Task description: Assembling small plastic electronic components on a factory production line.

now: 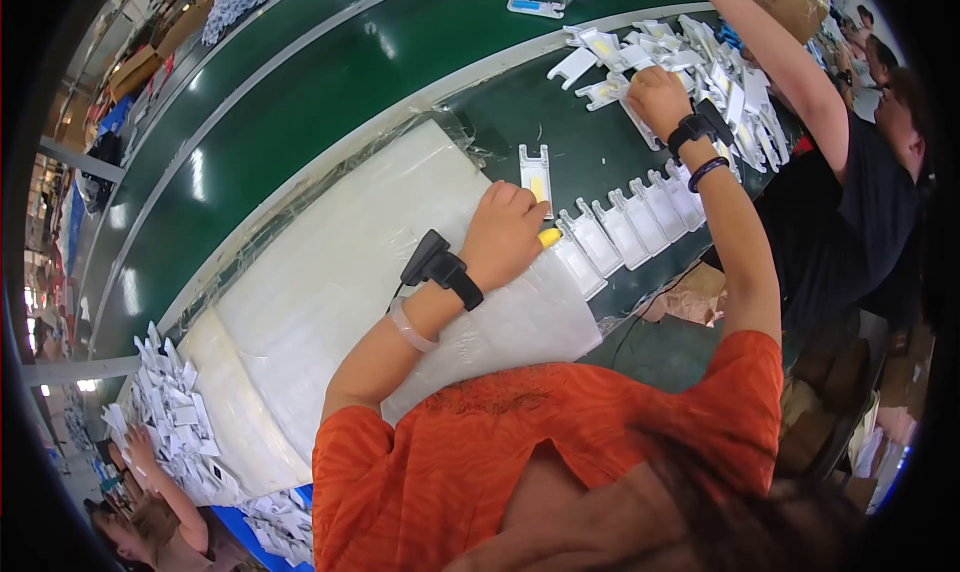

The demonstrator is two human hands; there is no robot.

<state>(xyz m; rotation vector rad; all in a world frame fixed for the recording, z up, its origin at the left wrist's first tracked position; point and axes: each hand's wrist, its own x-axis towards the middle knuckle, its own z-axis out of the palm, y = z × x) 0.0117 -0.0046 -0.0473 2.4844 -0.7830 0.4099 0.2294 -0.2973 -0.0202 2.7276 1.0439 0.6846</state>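
The lone piece [536, 170], white with a yellow patch, lay on the green table [584, 144] just beyond the left hand [505, 234], near the corner of the white sheet [340, 242]. Its long axis ran almost straight away from the person, its notched end pointing away and its other end reaching the left fingers. Those fingers were bent over the sheet's edge; whether they gripped the piece or only touched it, I could not tell. Something yellow [549, 238] showed by the thumb, either a cover or a thing held.

The right hand [658, 100] was curled at the near edge of the pile [735, 87], over a second piece [641, 127]. That piece's long axis slanted from upper left to lower right; whether it was pinched was hidden by the fingers.

Between the hands and nearer the body, a row [626, 230] of white pieces ran up to the right, side by side. Their clear, notched ends pointed away and slightly left, their long axes slanting down to the right. In the pile, pieces pointed every way. Any writing on the pieces or the black wristbands [440, 269] was too small to read.
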